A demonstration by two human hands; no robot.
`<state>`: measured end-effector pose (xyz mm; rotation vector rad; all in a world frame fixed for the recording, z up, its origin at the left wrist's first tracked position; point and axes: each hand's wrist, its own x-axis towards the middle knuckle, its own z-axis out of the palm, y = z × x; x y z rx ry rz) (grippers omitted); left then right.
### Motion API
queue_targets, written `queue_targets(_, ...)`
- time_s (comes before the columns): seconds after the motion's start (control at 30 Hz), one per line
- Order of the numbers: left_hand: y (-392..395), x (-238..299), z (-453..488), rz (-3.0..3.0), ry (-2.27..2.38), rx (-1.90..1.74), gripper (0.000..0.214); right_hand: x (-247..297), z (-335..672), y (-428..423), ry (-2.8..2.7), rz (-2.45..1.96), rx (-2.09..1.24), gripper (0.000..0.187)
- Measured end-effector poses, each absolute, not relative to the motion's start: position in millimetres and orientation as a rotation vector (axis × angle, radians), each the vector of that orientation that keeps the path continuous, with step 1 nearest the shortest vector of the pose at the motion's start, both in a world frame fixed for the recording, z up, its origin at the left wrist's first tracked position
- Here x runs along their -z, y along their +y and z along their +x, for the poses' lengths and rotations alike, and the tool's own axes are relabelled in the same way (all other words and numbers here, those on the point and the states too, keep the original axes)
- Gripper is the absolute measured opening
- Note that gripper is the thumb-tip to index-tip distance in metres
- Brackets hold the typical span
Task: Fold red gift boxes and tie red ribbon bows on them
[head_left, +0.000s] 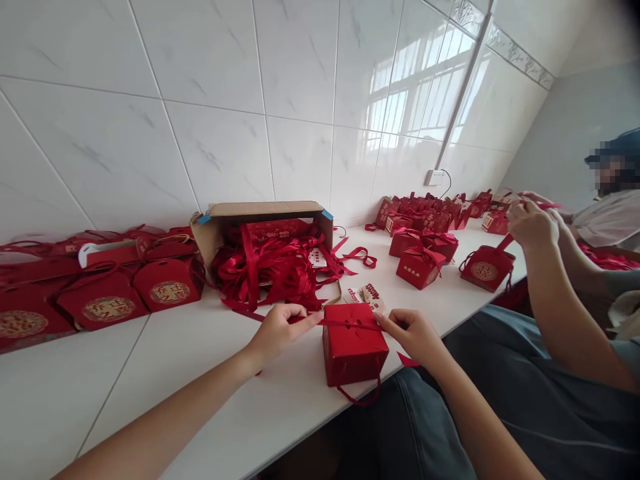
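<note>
A red gift box (356,357) stands upright on the white table near its front edge, with a thin cord handle (361,401) drooping from its near side. Across the slotted top of the box runs a red ribbon (356,325). My left hand (286,328) pinches the ribbon at the box's left side, and its loose end trails off to the left. On the other side, my right hand (413,333) pinches the same ribbon by the box's right edge. A ribbon tip (407,361) shows below my right hand.
Behind my left hand, a cardboard carton (265,209) lies open, spilling red ribbons (273,273). Finished-looking red boxes (113,303) line the left wall side; tied boxes (419,267) stand at the right. Small printed cards (371,297) lie behind my box. A co-worker's hands (533,223) work over another box (485,268).
</note>
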<state>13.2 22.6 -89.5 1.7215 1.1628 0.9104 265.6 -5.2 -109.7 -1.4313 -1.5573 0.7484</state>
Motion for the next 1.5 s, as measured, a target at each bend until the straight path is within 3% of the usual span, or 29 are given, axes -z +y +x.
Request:
queue_targets(0.17,29,90,9,1.717,1.191,-0.862,0.050,107,270,-9,-1.603,-1.443,-0.740,0.058)
queue_targets(0.27,32,87,1,1.711,1.210,-0.767,0.031,105,272,-13,-1.641,-1.437,-0.771,0.053)
queue_targets(0.33,33,82,-7,1.697,1.189,-0.627,0.018,100,277,-18,-1.662,-1.374,-0.772,0.045)
queue_targets(0.47,32,67,-19,1.661,1.001,-0.273,0.020,85,289,-31,-1.854,-1.168,-0.690,0.034)
queue_targets(0.6,23,59,-17,1.631,0.784,-0.108,0.014,84,284,-40,-2.034,-1.208,-0.297,0.029)
queue_targets(0.73,5,56,0,1.453,0.721,-0.427,0.025,91,260,-38,-1.669,-1.160,0.090,0.023)
queue_targets(0.87,-12,59,16,1.419,0.922,-0.795,0.021,80,234,-33,-1.675,-1.075,-0.220,0.028)
queue_targets(1.03,-22,74,20,2.084,1.032,-1.086,0.030,69,204,-25,-1.737,-1.114,-0.871,0.030)
queue_targets(1.23,-23,86,16,2.525,1.076,-1.129,0.040,69,189,-21,-1.677,-1.116,-0.959,0.017)
queue_targets(1.5,-2,87,5,2.585,0.562,-1.182,0.030,50,202,-13,-1.978,-1.199,-1.170,0.021)
